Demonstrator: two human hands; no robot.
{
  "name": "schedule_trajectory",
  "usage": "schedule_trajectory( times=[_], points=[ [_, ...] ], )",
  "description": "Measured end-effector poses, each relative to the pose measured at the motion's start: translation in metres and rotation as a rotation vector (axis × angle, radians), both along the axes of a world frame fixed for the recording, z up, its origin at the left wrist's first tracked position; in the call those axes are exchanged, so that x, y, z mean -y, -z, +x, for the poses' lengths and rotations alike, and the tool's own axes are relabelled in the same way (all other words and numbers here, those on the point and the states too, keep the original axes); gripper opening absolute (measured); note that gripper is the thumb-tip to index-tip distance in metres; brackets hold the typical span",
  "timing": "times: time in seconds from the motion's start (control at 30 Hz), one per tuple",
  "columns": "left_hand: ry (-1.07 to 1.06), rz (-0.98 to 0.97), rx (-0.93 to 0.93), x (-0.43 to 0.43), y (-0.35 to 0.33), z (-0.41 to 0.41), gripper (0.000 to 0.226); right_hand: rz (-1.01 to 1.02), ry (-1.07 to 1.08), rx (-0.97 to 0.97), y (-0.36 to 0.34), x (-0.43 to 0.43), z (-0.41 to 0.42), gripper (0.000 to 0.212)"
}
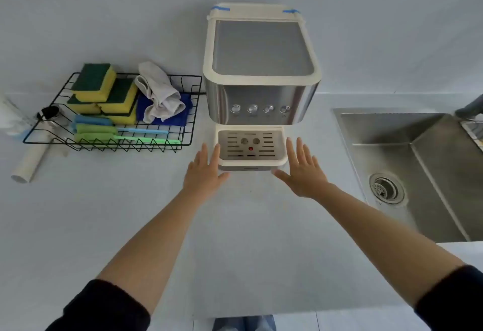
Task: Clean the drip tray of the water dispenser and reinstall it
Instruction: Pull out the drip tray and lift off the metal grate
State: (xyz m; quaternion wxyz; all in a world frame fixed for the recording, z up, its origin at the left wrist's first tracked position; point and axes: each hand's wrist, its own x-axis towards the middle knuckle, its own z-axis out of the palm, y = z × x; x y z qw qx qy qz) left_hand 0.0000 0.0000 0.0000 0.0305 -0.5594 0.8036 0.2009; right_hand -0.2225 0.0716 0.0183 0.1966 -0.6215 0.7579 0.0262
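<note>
The water dispenser (pixel 261 69), cream and steel, stands on the pale counter against the wall. Its drip tray (pixel 251 159) sits at its foot, a cream tray with a slotted metal grille and a red dot. My left hand (pixel 205 171) is flat with fingers apart at the tray's left side, fingertips by its left edge. My right hand (pixel 303 170) is spread at the tray's right side, thumb near the front right corner. Neither hand holds anything.
A black wire rack (pixel 192 121) to the left holds several yellow-green sponges (pixel 96 82), a grey cloth (pixel 159 93), a blue cloth and brushes (pixel 104 133). A white tube (pixel 30 161) lies beside it. A steel sink (pixel 418 163) with a drain lies to the right.
</note>
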Motion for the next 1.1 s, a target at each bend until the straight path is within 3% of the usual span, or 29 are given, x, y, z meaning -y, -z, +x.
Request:
schedule_trajectory(
  times=[0.23, 0.5, 0.87, 1.1],
  points=[
    [0.030, 0.051, -0.002, 0.027, 0.007, -0.018, 0.088, -0.026, -0.009, 0.109, 0.014, 0.039, 0.002, 0.093],
    [-0.008, 0.168, -0.078, 0.048, 0.013, -0.028, 0.104, 0.023, 0.079, 0.254, 0.037, 0.066, -0.003, 0.117],
    [-0.064, 0.167, -0.043, 0.053, 0.010, -0.034, 0.102, -0.017, 0.145, 0.359, 0.047, 0.073, -0.004, 0.085],
    [-0.071, 0.132, -0.056, 0.048, 0.007, -0.034, 0.097, -0.004, 0.161, 0.378, 0.046, 0.072, -0.004, 0.091]
  ],
)
